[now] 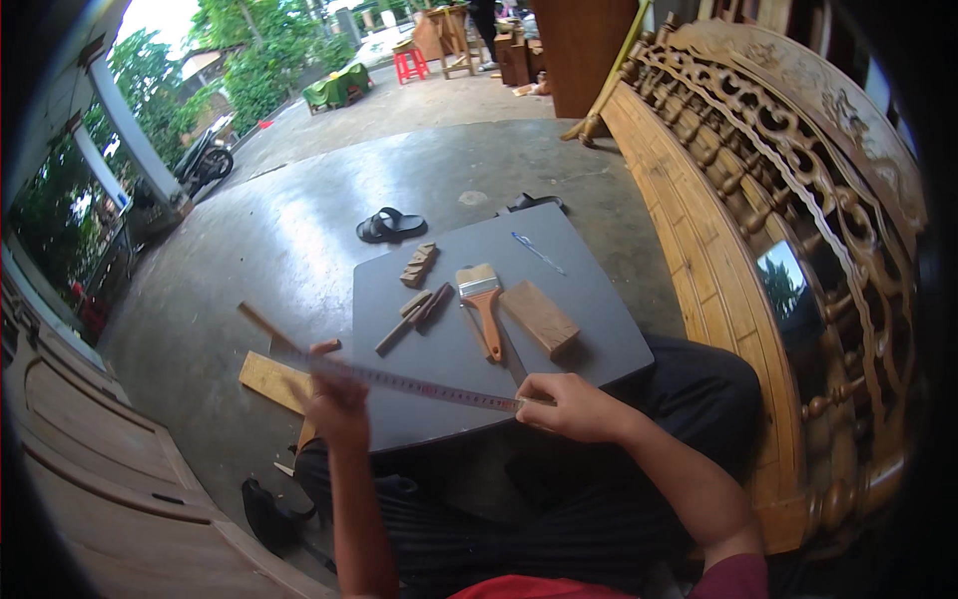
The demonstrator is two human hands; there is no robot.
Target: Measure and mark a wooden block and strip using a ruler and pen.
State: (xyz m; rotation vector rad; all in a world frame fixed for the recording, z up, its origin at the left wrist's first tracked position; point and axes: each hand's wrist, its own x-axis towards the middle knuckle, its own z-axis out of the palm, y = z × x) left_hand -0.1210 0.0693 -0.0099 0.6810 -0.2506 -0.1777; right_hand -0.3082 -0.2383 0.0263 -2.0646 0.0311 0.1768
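A measuring strip (439,390) with printed graduations stretches over the near part of a low grey table. My right hand (571,407) is closed, pinching the strip's right end. Along the strip's left part, my left hand (337,399) is smeared by motion, so its grip does not show clearly. Past that hand, a thin wooden stick (261,322) juts out to the upper left. Beyond my right hand lie a flat paintbrush (481,304) with an orange handle and a rectangular wooden block (541,319).
The grey table (449,250) also bears a notched wood piece (419,264), several slim brown pieces (414,317) and a pen (539,253). A carved wooden bench (699,240) stands at right. Black sandals (391,226) lie beyond the table; a pale board (271,381) is left.
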